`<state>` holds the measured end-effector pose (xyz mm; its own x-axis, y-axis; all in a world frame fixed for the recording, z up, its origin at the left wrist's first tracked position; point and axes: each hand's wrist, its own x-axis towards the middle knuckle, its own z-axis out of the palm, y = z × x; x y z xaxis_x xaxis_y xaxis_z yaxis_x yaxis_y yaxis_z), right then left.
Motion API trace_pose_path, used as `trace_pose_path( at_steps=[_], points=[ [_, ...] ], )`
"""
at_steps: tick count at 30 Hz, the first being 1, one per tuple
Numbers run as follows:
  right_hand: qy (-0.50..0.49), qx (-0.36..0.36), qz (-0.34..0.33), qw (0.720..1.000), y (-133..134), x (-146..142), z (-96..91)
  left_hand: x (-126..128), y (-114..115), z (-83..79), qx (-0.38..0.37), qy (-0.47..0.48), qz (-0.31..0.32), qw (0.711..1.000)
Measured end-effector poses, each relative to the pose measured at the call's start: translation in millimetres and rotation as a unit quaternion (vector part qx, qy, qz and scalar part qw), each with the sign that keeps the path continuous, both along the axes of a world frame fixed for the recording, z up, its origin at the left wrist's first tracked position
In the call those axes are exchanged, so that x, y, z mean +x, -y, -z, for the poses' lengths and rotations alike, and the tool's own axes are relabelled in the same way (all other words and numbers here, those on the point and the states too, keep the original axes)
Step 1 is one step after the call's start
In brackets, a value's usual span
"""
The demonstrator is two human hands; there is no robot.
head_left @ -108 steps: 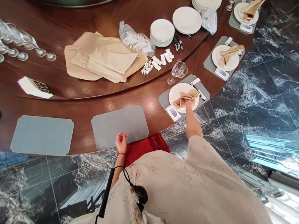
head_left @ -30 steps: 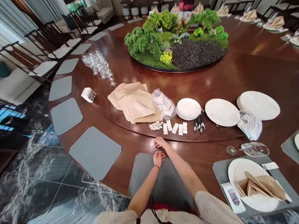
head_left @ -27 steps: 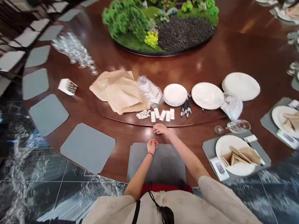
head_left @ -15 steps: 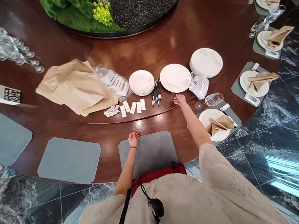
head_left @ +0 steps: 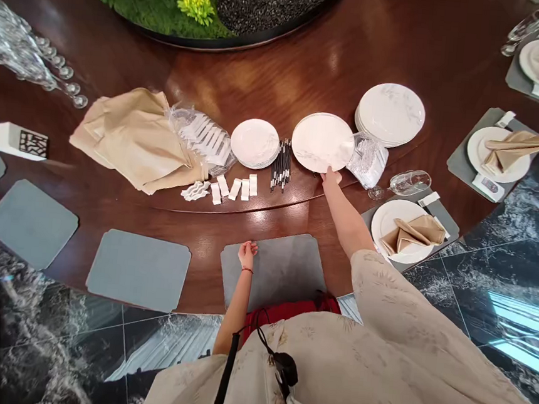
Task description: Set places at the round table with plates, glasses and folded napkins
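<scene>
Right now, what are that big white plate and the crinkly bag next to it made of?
The plate at the right hand looks like glazed china: smooth, white and softly shiny, though it could be another hard white ceramic. The bag looks like thin, clear plastic: glossy, crumpled and see-through.

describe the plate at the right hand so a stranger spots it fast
Below the mossy centrepiece, on the dark wooden turntable, lies a row of white plates. The plate sits between chopsticks and a clear plastic bag, the only one the right hand touches.
</scene>
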<state>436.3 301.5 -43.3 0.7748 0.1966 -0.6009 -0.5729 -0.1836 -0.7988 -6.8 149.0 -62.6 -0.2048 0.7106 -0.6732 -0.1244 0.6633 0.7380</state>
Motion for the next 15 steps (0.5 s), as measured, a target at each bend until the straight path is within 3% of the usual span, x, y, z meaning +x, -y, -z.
trace_pose_path(
  at_steps=[3, 8, 11, 15],
  points=[
    [-0.046, -0.027, 0.034, 0.998, 6.1, -8.1, -11.3, -4.1, 7.5, -1.2, 0.002, -0.005, 0.001, 1.000],
    [-0.086, 0.060, -0.048, 0.993, 35.0, -28.0, -29.5, -13.2, 18.4, -12.4, 0.040, 0.000, 0.011, 0.999],
    [-0.125, 0.127, -0.109, 0.978, 81.7, -57.4, -29.5, -14.9, 25.0, -22.9, 0.053, -0.003, 0.026, 0.998],
    [-0.153, 0.145, -0.202, 0.956, 180.5, -120.7, -18.9, -11.8, 29.8, -33.7, 0.084, 0.048, 0.064, 0.993]
  ],
)
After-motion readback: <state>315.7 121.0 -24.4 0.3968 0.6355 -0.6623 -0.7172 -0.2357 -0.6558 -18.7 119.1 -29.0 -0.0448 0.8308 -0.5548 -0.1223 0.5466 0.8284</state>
